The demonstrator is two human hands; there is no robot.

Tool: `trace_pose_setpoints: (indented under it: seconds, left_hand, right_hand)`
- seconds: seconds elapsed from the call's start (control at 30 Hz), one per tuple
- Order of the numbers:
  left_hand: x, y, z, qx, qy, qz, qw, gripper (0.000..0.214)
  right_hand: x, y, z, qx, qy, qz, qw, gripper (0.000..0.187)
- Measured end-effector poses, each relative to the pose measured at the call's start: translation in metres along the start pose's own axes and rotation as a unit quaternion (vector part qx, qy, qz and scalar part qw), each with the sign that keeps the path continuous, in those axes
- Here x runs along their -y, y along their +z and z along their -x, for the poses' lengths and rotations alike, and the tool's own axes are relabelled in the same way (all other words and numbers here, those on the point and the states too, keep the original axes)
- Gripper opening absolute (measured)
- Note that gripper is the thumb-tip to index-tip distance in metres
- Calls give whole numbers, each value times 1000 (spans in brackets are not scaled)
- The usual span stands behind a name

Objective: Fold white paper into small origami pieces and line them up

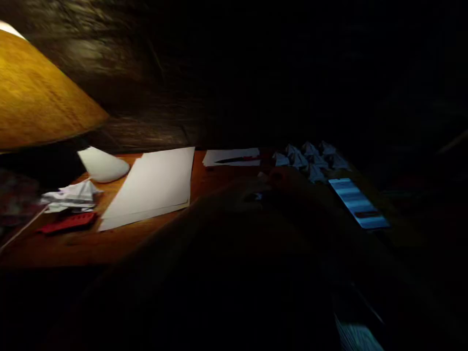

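Yellow-amber, the lampshade [47, 95] leans in at the far left, so its light falls mainly on that side of the wooden surface [84, 251]. Beneath it sit a white rounded object [104, 165], a folded white paper piece [71, 196] and, just in front, a red object [68, 223] too blurred to identify. Next lie large paper sheets [151, 187], loosely stacked, probably to stay within reach of the left hand [234, 195]. Behind the hands, a knife [236, 159] lies across smaller paper sheets [223, 155], perhaps parked there to keep it handy. Both hands meet mid-surface around a small pale piece [258, 196], presumably so they can work it together; shadow hides whether either grip is apart, together or clamped on it. Beyond the right hand [287, 180], folded paper shapes [310, 160] cluster, seemingly grouped out of the way. A lit phone [358, 202] lies near them, perhaps for easy viewing.
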State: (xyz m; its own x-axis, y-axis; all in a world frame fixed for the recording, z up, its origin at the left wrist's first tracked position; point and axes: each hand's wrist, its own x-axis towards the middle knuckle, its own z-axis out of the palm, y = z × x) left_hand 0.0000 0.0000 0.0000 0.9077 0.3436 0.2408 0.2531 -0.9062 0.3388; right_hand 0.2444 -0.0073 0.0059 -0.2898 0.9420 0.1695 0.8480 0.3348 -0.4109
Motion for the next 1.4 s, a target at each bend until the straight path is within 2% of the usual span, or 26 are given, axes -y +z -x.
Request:
trace_pose_setpoints:
  seconds: [0.17,0.4,0.6,0.77,0.83,0.97,1.03,1.27,1.4]
  left_hand:
    - [-10,4,-2,8,-2,-15,1000,55]
    - [-10,3,-3,26,10,-32,999,49]
    - [-14,-1,-1,28,-16,-22,999,65]
    - [-12,0,-2,45,-19,-52,997,56]
    - [-11,1,-2,44,-24,-61,997,54]
    - [-12,-1,-2,40,-38,-72,996,56]
    - [-14,-3,-3,41,-37,-74,996,55]
    - [-20,-6,-6,36,-61,-80,994,54]
    - [-19,-6,-6,41,-77,-89,992,55]
  right_hand:
    - [1,-5,3,-2,42,27,999,23]
    - [10,-10,8,-18,101,21,994,44]
    - [8,-13,9,-2,133,64,989,54]
    - [9,-16,8,14,160,53,986,63]
    - [10,-18,8,24,164,59,984,60]
    - [11,-25,9,62,160,71,983,39]
    - [11,-26,10,74,150,74,983,37]
    - [10,-20,13,33,121,57,991,34]
    - [8,-20,13,7,78,47,996,30]
